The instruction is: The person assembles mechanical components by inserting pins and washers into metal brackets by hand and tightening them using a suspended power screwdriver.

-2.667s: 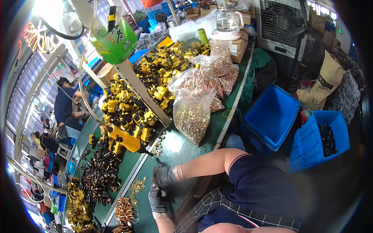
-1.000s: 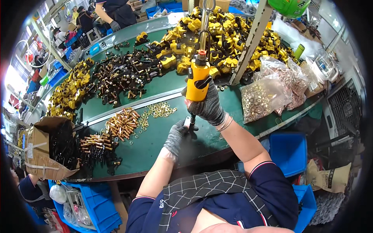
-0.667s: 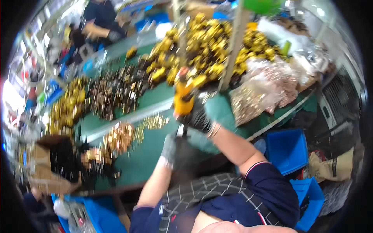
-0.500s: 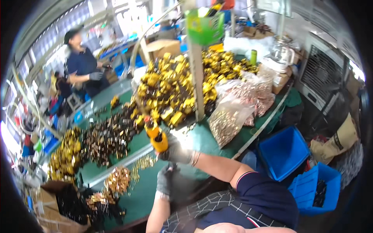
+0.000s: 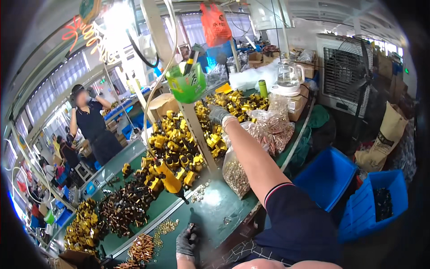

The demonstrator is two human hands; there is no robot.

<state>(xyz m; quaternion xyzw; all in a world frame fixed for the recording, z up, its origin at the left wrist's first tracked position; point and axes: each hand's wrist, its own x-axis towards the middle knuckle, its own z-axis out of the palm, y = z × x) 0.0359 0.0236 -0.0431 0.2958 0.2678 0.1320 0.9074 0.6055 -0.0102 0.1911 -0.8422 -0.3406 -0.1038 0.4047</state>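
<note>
My left hand (image 5: 185, 242), in a grey glove, is closed round a small black part (image 5: 191, 226) just above the green worktable. My right arm is stretched far forward. At its end my right hand (image 5: 218, 114), also gloved, reaches onto a heap of yellow and black parts (image 5: 177, 148), its fingers extended over them; no held piece shows. Between the two hands a yellow power screwdriver (image 5: 169, 178) hangs tip down, untouched. Small metal nuts (image 5: 199, 192) lie scattered beneath it. Nearer my left hand are copper-coloured screws (image 5: 141, 247) and small brass pieces (image 5: 165, 227).
Clear bags of metal pieces (image 5: 236, 175) sit by the right edge. A post (image 5: 200, 134) carrying a green basket (image 5: 186, 85) rises through the heap. Blue bins (image 5: 324, 177) stand at right. Dark parts (image 5: 123, 204) lie left. A person (image 5: 92, 125) stands across the table.
My right hand has left the screwdriver and moved forward to the yellow heap. The screwdriver now hangs free. My left hand keeps its black part, lower in view. The person opposite has raised both hands.
</note>
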